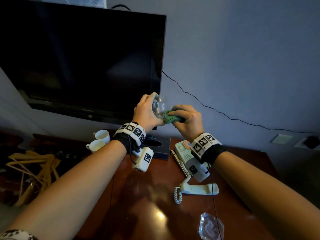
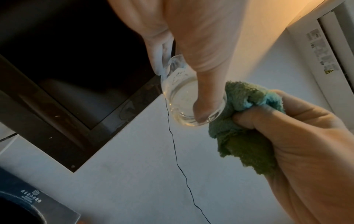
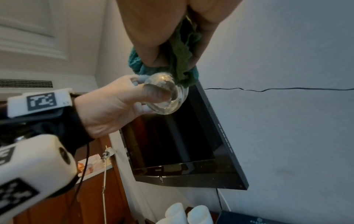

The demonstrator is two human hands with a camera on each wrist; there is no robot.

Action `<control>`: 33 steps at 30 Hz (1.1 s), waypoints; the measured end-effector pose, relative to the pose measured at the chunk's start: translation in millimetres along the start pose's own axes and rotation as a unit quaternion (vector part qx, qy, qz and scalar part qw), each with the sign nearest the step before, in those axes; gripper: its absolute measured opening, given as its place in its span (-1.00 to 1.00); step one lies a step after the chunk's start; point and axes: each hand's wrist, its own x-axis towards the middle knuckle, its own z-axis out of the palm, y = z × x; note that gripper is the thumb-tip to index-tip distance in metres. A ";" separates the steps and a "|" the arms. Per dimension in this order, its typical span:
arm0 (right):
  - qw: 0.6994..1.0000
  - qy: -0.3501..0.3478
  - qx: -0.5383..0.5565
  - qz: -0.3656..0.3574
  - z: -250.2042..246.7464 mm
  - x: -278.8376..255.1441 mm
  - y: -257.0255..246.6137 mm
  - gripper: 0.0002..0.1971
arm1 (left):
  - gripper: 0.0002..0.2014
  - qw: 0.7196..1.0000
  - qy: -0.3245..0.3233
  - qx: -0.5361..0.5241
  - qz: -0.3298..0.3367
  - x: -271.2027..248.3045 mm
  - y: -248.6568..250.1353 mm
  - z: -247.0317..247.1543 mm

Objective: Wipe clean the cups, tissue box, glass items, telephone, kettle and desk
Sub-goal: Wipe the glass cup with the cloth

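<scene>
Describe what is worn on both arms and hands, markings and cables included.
Both forearms are bare, no gloves. Each wrist carries a black strap under a band of white blocks printed with black square codes: left band, right band. A white rounded camera housing with similar codes hangs beneath each: left, right. Thin black cables trail from each. A patterned sleeve edge shows on the left arm.

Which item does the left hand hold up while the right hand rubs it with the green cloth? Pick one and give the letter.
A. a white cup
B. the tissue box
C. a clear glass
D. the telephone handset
C: the left hand grips a clear glass above the desk, and the right hand presses the green cloth against it.
</scene>
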 end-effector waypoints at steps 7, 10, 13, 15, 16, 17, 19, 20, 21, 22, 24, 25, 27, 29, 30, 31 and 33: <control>0.983 -0.031 0.060 0.172 2.2 2.6 12.5 -0.79 | -0.07 0.999 -0.009 -0.053 0.003 2.3 -9.6 -3.5; 0.943 -0.004 0.161 0.292 9.1 11.0 1.8 -0.77 | -0.04 0.998 -0.017 -0.067 0.000 3.9 -13.3 -9.8; 0.922 0.020 0.191 0.336 18.0 23.1 -9.4 -0.75 | -0.07 0.998 -0.006 -0.064 0.021 3.5 -20.2 -15.2; 0.912 0.036 0.213 0.350 21.9 28.8 -17.4 -0.76 | -0.07 0.997 -0.001 -0.070 0.034 4.5 -24.6 -19.5; 0.908 0.041 0.221 0.353 23.4 30.8 -20.9 -0.76 | -0.07 0.996 -0.003 -0.076 0.039 5.2 -26.0 -22.4; 0.906 0.046 0.228 0.353 24.3 32.7 -24.7 -0.76 | -0.07 0.996 -0.008 -0.084 0.043 6.1 -27.0 -25.5; 0.906 0.051 0.232 0.350 26.0 37.1 -30.2 -0.74 | -0.07 0.994 -0.013 -0.094 0.052 8.9 -29.0 -32.4; 0.909 0.052 0.228 0.346 26.6 39.8 -32.7 -0.74 | -0.08 0.994 -0.015 -0.092 0.057 10.0 -29.4 -35.8; 0.916 0.054 0.219 0.333 26.7 43.1 -36.8 -0.74 | -0.09 0.994 -0.016 -0.087 0.062 10.9 -29.3 -39.3; 0.925 0.056 0.206 0.315 26.6 46.9 -40.7 -0.72 | -0.09 0.994 -0.016 -0.083 0.064 11.7 -29.5 -42.4; 0.946 0.064 0.179 0.264 26.4 55.4 -50.9 -0.68 | -0.10 0.995 -0.013 -0.080 0.059 13.1 -30.2 -48.2; 0.955 0.067 0.165 0.237 27.4 60.0 -54.5 -0.68 | -0.11 0.995 -0.012 -0.077 0.059 13.7 -31.1 -51.0; 0.971 0.061 0.125 0.194 30.8 69.2 -57.8 -0.66 | -0.12 0.995 -0.019 -0.055 0.077 15.1 -35.1 -55.9; 0.983 0.044 0.080 0.161 35.0 76.3 -60.6 -0.67 | -0.11 0.994 -0.023 -0.024 0.104 16.4 -39.7 -60.0; 0.988 0.036 0.052 0.140 37.8 78.0 -61.0 -0.68 | -0.12 0.993 -0.021 -0.014 0.112 16.8 -40.9 -62.6; 0.992 0.031 0.022 0.117 40.3 78.3 -63.1 -0.70 | -0.13 0.993 -0.018 -0.008 0.117 17.1 -41.7 -65.1; 0.996 0.029 -0.036 0.076 46.5 74.3 -67.7 -0.72 | -0.16 0.992 -0.015 -0.004 0.122 17.9 -43.6 -69.7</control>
